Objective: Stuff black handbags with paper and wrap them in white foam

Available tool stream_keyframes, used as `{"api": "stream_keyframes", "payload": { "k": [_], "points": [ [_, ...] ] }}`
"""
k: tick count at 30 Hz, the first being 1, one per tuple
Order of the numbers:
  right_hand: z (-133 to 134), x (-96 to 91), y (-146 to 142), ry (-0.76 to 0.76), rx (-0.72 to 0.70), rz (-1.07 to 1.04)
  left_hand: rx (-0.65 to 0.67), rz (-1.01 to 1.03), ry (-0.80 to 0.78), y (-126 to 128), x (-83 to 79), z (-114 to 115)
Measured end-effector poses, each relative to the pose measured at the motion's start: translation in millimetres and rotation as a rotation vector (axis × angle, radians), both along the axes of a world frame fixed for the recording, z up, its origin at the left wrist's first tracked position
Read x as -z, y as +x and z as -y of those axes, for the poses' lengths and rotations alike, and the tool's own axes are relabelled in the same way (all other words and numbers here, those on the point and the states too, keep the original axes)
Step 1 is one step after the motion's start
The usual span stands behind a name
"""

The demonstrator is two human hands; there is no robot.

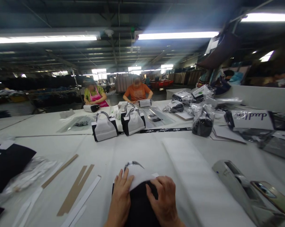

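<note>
My left hand (120, 197) and my right hand (163, 198) rest side by side on a black-and-white bag (139, 189) lying at the near edge of the white table (142, 148). Both hands press on it with fingers curved over its top, where white wrapping covers the bag. A thin grey handle (133, 164) curls out just beyond my fingertips. Two finished white bags with black trim (104, 127) (133, 121) stand upright further back in the middle.
Cardboard strips (75, 187) and white strips lie to the left, beside a black pouch (7, 165). A tape dispenser (237, 186) and a phone (271, 195) sit at the right. Bagged goods (202, 121) crowd the back right. Two people work across the table.
</note>
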State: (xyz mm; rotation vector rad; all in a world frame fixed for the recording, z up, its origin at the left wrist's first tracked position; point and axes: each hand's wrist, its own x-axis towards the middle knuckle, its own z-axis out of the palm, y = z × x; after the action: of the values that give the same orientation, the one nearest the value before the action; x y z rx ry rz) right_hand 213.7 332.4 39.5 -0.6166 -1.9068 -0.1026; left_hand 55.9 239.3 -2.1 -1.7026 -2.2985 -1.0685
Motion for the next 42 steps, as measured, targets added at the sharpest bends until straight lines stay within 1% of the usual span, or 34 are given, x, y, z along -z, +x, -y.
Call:
{"api": "stream_keyframes", "payload": {
  "k": [2, 3, 4, 5, 6, 7, 9, 11, 12, 16, 20, 22, 24, 28, 30, 32, 35, 37, 39, 42],
  "points": [
    [-0.4, -4.2, 2.8, 0.008, 0.107, 0.033, 0.093, -0.031, -0.004, 0.9, -6.8, 0.3],
    [-0.8, -3.9, 2.4, -0.016, 0.114, 0.091, 0.155, -0.027, -0.019, 1.7, -11.3, 0.3],
    [-1.1, -1.9, 1.2, -0.048, 0.079, 0.157, 0.217, -0.011, -0.037, 3.1, -16.1, 0.5],
    [-1.1, 1.3, -0.3, -0.086, 0.011, 0.217, 0.268, 0.015, -0.055, 5.0, -20.7, 1.0],
    [-0.7, 5.1, -1.7, -0.126, -0.074, 0.265, 0.292, 0.043, -0.065, 7.3, -24.7, 1.9],
    [0.3, 9.0, -2.7, -0.160, -0.159, 0.297, 0.284, 0.065, -0.067, 9.7, -27.6, 3.1],
    [3.6, 15.0, -3.3, -0.215, -0.279, 0.327, 0.206, 0.071, -0.040, 14.0, -29.2, 5.8],
    [7.5, 17.1, -2.2, -0.241, -0.339, 0.351, 0.129, 0.032, -0.004, 16.6, -25.8, 7.8],
    [9.0, 16.9, -1.4, -0.243, -0.361, 0.357, 0.112, 0.008, 0.011, 17.1, -23.2, 8.4],
    [9.2, 14.1, 0.9, -0.282, -0.437, 0.378, 0.155, -0.032, 0.032, 17.0, -17.3, 8.1],
    [4.4, 12.7, 2.5, -0.324, -0.493, 0.410, 0.198, 0.014, -0.020, 17.3, -23.7, 8.4],
    [3.3, 11.8, 3.6, -0.332, -0.496, 0.419, 0.183, 0.032, -0.014, 17.2, -25.9, 9.7],
    [4.0, 10.0, 4.6, -0.341, -0.483, 0.426, 0.154, 0.036, 0.017, 15.7, -23.4, 12.0],
    [8.6, 3.8, 4.4, -0.364, -0.450, 0.478, 0.159, 0.099, 0.030, 7.7, -6.6, 19.1],
    [11.1, 2.0, 3.5, -0.367, -0.416, 0.497, 0.164, 0.108, 0.075, 3.8, 2.0, 22.9],
    [13.2, 3.8, 3.2, -0.358, -0.344, 0.463, 0.180, 0.062, 0.145, 2.5, 6.7, 26.2],
    [15.0, 13.0, 5.0, -0.289, -0.242, 0.341, 0.235, -0.036, 0.191, 6.7, 5.2, 30.0],
    [15.0, 19.0, 6.7, -0.222, -0.263, 0.297, 0.255, -0.069, 0.186, 11.3, 0.7, 31.7],
    [13.9, 20.7, 7.4, -0.190, -0.306, 0.328, 0.254, -0.073, 0.164, 14.5, -4.4, 32.0],
    [12.4, 14.9, 7.8, -0.214, -0.308, 0.454, 0.219, -0.074, 0.128, 13.8, -11.3, 29.1]
  ]
}}
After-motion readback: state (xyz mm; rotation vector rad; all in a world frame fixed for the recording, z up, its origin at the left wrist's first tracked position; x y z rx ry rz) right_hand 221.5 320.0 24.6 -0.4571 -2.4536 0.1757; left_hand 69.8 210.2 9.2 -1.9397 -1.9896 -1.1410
